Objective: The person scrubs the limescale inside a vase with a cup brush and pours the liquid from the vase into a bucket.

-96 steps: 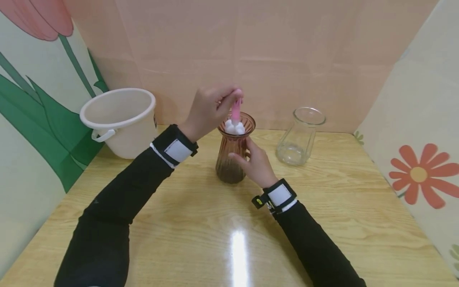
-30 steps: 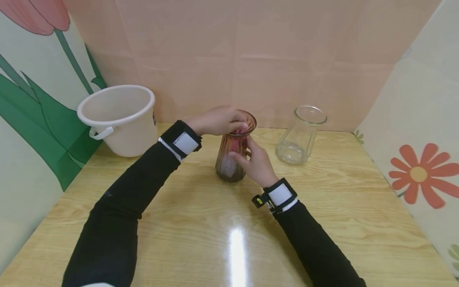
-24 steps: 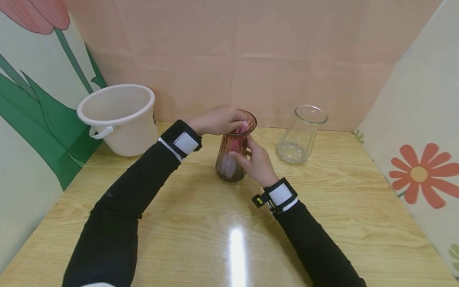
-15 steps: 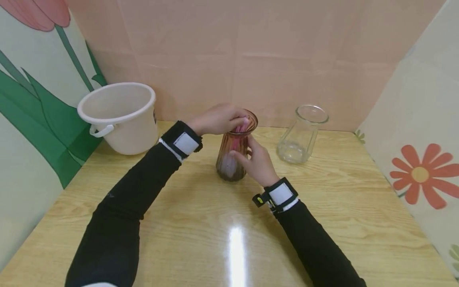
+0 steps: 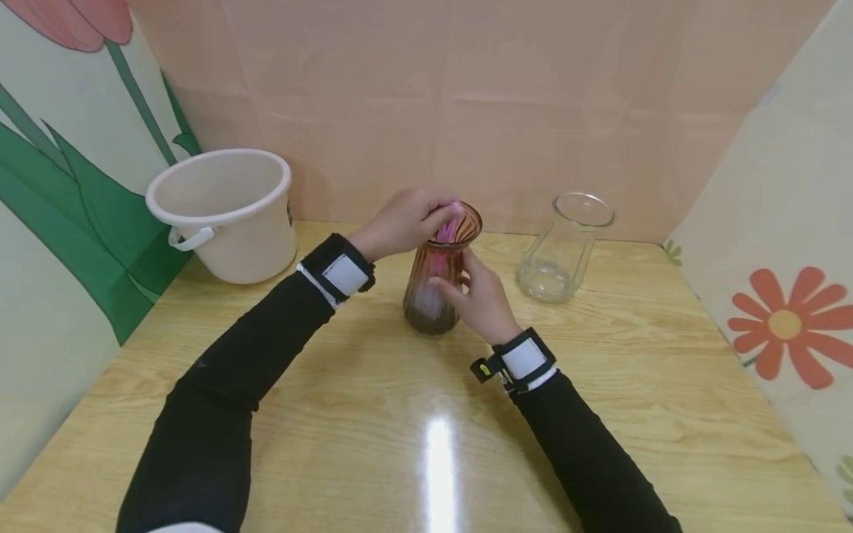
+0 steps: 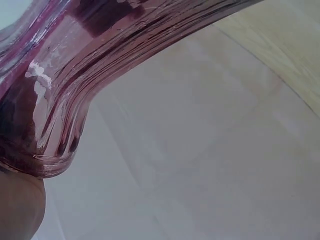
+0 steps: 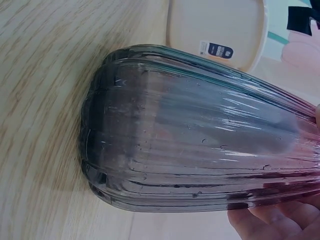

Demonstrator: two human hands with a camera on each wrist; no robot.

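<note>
Ribbed brown glass vase (image 5: 435, 285) held upright at mid-table

Its waist is gripped by the right hand (image 5: 481, 300); a pink brush handle (image 5: 445, 229) is pinched at the flared rim by the left hand (image 5: 400, 222), white fluff low inside

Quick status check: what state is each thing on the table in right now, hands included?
Brown vase: upright, pink brush inside.
Pink brush: handle at vase mouth, pinched.
Left hand: pinching brush handle.
Right hand: gripping vase body.
Clear vase: upright, empty.
White bucket: upright; inside not fully visible.
</note>
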